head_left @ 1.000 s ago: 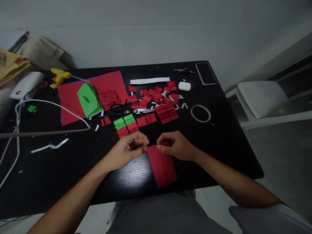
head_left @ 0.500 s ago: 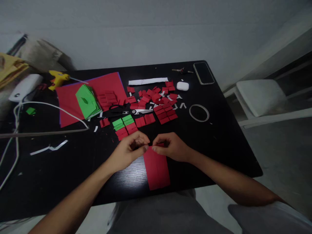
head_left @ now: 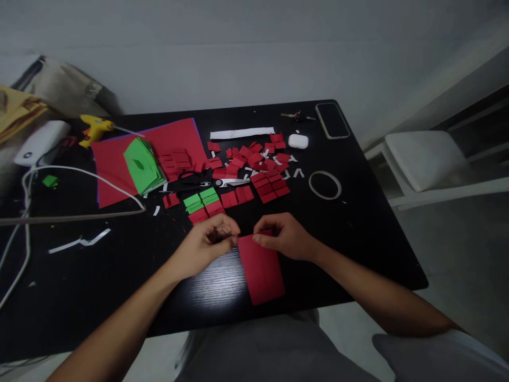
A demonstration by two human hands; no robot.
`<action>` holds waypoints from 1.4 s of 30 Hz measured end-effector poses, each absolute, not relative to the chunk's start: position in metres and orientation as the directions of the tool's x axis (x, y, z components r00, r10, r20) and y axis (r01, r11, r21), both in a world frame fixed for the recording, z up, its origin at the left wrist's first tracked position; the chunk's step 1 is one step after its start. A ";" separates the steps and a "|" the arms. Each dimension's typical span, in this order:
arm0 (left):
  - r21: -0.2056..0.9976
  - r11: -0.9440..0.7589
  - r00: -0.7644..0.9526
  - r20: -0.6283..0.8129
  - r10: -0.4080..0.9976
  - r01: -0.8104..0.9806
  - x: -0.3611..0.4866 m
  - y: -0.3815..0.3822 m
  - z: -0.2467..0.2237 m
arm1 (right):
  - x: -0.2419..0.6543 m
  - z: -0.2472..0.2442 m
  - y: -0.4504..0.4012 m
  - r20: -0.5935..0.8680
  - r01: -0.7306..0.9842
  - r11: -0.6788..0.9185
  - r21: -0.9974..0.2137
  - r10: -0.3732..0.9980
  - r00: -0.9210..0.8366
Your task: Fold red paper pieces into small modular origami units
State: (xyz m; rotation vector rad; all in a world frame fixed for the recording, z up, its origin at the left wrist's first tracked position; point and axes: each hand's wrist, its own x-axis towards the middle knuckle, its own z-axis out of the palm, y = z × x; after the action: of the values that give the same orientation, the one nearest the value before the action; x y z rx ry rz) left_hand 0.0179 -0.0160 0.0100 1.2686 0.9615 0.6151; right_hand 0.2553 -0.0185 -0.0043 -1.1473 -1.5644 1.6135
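Note:
A red paper sheet hangs tilted from my right hand near the table's front edge. Thumb and curled fingers of that hand pinch its top edge. At the sheet's upper left corner is my left hand, fingers curved and slightly apart from the thumb; its thumb tip is beside the corner, perhaps touching it. Just beyond my left hand lie folded green paper pieces and folded red pieces, partly hidden by the fingers.
Behind are scissors, heaped red folded pieces, a white strip, an earbud case, a phone and a wire ring. Left are a green paper stack, a yellow glue gun and a white cable.
The red sheet has shifted right and swung a little, its lower end moving rightward. My left hand has drawn slightly left, and my right hand slightly right, so the gap between them is wider.

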 end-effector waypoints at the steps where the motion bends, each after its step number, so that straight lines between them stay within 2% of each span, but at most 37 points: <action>1: 0.969 0.221 0.487 -0.247 0.838 0.110 0.015 -0.014 0.010 | 0.257 -0.005 -0.017 -0.165 0.145 -0.113 -0.983 0.890 -0.425; 6: 0.981 0.174 0.460 -0.192 0.867 0.082 0.010 -0.009 0.009 | 0.259 -0.008 -0.014 -0.176 0.137 -0.133 -0.982 0.906 -0.385; 16: 0.951 0.117 0.552 -0.263 0.791 0.285 0.024 -0.022 0.008 | 0.246 -0.007 -0.027 -0.163 0.132 -0.117 -0.984 0.893 -0.420; 23: 0.947 0.074 0.586 -0.254 0.769 0.313 0.016 -0.015 0.009 | 0.250 -0.005 -0.024 -0.186 0.135 -0.144 -0.980 0.901 -0.392; 29: 0.934 0.118 0.580 -0.306 0.755 0.339 0.014 -0.014 0.010 | 0.251 -0.007 -0.024 -0.199 0.118 -0.166 -0.979 0.899 -0.391; 42: 0.936 0.161 0.579 -0.322 0.749 0.312 0.014 -0.014 0.009 | 0.250 -0.006 -0.019 -0.203 0.124 -0.170 -0.978 0.919 -0.338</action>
State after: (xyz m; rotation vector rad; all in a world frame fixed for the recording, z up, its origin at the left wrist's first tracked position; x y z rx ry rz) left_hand 0.0141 -0.0143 0.0092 1.4281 0.9731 0.3954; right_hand 0.2504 -0.0191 -0.0064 -1.2325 -1.4478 1.5756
